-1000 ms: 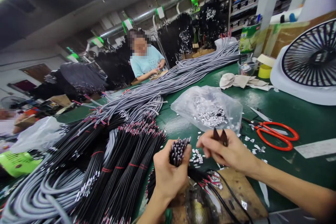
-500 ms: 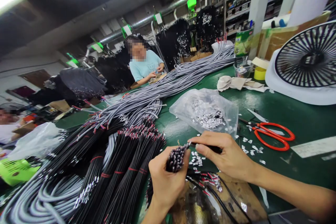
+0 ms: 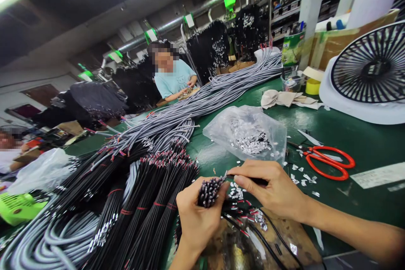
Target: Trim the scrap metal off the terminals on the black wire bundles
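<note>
My left hand (image 3: 198, 221) is wrapped round a bundle of thin black cables (image 3: 209, 193), their silvery ends pointing up toward me. Closed in a pinch, my right hand (image 3: 278, 187) grips a slim dark tool (image 3: 260, 180), most of it hidden by the fingers. The pinching fingertips are at the right edge of the bundle, close to one small silvery end. Below the hands, loose black cables with red and white wire ends (image 3: 253, 213) lie on a brown board (image 3: 297, 236). Small silver foil pieces (image 3: 236, 192) are scattered beside them.
Tied black cable bundles (image 3: 148, 206) and long grey cables (image 3: 202, 101) fill the left and back. A clear bag of foil pieces (image 3: 249, 135), red-handled scissors (image 3: 330, 162) and a fan (image 3: 373, 67) stand right. A person (image 3: 174, 76) sits across the table.
Both hands shift very slightly left in the picture, along with most of the scene. The grip on the bundle and on the tool stays the same.
</note>
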Demonstrator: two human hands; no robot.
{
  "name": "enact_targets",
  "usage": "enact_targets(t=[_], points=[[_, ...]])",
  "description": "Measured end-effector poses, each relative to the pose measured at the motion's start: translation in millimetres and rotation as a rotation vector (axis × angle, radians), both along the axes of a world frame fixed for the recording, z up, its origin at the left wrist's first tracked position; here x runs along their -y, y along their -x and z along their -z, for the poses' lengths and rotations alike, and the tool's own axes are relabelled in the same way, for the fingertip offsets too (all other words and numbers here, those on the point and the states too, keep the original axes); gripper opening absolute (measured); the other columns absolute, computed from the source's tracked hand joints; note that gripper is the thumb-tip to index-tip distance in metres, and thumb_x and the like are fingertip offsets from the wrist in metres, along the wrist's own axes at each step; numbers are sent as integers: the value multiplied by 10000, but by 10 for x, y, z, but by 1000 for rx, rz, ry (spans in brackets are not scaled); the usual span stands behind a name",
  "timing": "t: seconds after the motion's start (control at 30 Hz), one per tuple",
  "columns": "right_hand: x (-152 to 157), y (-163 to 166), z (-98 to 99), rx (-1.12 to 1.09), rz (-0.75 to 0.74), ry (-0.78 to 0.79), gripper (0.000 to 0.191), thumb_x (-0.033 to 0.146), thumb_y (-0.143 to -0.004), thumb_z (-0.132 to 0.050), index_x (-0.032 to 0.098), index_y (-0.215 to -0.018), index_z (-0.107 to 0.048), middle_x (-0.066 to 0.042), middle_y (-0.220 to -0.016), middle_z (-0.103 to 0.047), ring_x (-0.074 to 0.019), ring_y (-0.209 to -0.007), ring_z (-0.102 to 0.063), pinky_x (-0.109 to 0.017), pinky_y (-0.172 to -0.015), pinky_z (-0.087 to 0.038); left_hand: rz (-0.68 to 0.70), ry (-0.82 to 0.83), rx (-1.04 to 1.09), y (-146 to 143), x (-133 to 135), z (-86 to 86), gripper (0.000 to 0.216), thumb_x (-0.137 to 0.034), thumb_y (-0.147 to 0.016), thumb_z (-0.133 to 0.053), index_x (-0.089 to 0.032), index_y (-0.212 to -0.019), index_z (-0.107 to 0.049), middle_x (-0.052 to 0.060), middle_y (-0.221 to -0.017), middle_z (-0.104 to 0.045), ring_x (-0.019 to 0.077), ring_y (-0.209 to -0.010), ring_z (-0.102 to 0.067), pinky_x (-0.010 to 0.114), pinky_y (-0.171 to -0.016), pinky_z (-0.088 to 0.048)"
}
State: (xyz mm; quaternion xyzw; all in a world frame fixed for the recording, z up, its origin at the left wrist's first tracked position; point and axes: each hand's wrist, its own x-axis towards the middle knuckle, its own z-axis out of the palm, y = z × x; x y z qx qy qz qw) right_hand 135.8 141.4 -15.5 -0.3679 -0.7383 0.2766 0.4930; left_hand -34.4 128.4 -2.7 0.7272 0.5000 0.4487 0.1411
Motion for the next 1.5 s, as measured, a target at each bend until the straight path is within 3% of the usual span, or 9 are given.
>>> enact_targets(t=[0.3,0.47,0.7,0.9,1.07,1.17,1.37,1.43,1.5], points=[[-21,-26,-10,-71,25,29,196,311,-768,-644,183,-915,-663,-29,-807,-650,-135,-721,-578,-254,-646,-440,113,123,-15,18,6,-3,164,-250,-758,-612,-149,-637,-658,-4,-532,-608,109,-475,-542,200,-488,-426],[-24,9,-2,-115,24,7,222,334,-800,-603,164,-659,-582,-5,-669,-535,-109,-615,-479,-236,-571,-386,175,159,-41,-10,-8,6,135,-243,-735,-635,-143,-652,-671,5,-579,-632,111,-516,-539,198,-505,-404],[-47,62,77,-240,-358,525,345,499,-845,-433,183,-707,-454,82,-485,-304,-60,-385,-250,-198,-348,-241,168,254,43,7,-92,27,157,-265,-678,-680,-134,-603,-635,4,-551,-585,129,-529,-499,213,-494,-375],[-114,-15,121,123,210,-116,61,129,-763,-469,176,-758,-507,-33,-698,-517,-145,-604,-482,-274,-544,-378,163,338,-5,-12,-95,97,315,-287,-737,-619,-146,-511,-450,-45,-499,-358,76,-484,-309,206,-443,-235],[-304,-289,-2,51,742,-188,124,181,-824,-465,167,-895,-566,-83,-805,-592,-203,-725,-553,-323,-664,-426,188,382,85,20,-126,54,333,-324,-767,-581,-153,-521,-435,-40,-506,-374,83,-490,-339,211,-455,-258],[-311,-269,-29,91,446,-98,128,227,-823,-512,176,-889,-609,-67,-846,-624,-190,-767,-571,-308,-669,-437,198,381,94,25,-177,37,289,-338,-778,-566,-151,-582,-466,-36,-537,-408,93,-520,-367,212,-483,-284],[-102,7,-14,106,-122,73,282,314,-805,-570,143,-583,-604,15,-517,-525,-95,-498,-446,-227,-475,-346,183,363,107,37,-238,67,224,-320,-787,-551,-155,-651,-482,-27,-597,-451,111,-574,-403,212,-526,-325],[-86,19,-13,72,-158,63,252,294,-782,-600,139,-585,-614,19,-516,-531,-84,-481,-441,-215,-458,-338,158,359,94,54,-234,73,217,-316,-776,-562,-148,-652,-503,-24,-603,-454,112,-579,-402,211,-525,-325],[-113,-15,-6,45,-32,22,193,259,-770,-616,139,-620,-639,5,-560,-567,-91,-507,-479,-214,-475,-362,114,348,74,74,-225,75,235,-325,-756,-586,-146,-627,-505,-28,-583,-441,106,-559,-385,206,-502,-309]])
